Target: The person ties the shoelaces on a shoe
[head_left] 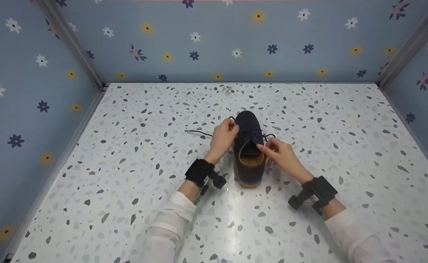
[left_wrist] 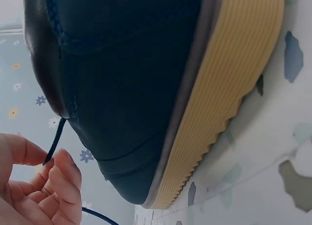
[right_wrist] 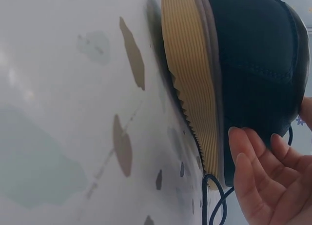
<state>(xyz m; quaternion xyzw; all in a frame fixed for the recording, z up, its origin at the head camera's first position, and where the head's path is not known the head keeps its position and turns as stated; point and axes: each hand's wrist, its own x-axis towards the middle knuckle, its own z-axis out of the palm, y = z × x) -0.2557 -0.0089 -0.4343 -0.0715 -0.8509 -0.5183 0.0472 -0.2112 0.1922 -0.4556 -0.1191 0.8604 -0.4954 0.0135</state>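
A dark blue lace-up shoe [head_left: 248, 124] with a ribbed tan sole [left_wrist: 234, 54] stands upright, toe pointing away from me. At its left side, my left hand [head_left: 224, 135] pinches a dark shoelace [left_wrist: 59, 133] between thumb and forefinger, close to where the lace leaves the shoe. My right hand [head_left: 281, 155] holds the shoe's right side near the opening. Its thumb lies at the upper edge, and its fingers [right_wrist: 253, 152] touch the outer side. A loop of lace [right_wrist: 222, 200] hangs beside that hand.
The white speckled tabletop [head_left: 144, 175] lies under the shoe. A loose lace end [head_left: 195, 132] stretches left across it. Blue flowered panels [head_left: 217, 40] rise at the back and both sides. Each wrist wears a black strap [head_left: 200, 172] with a camera.
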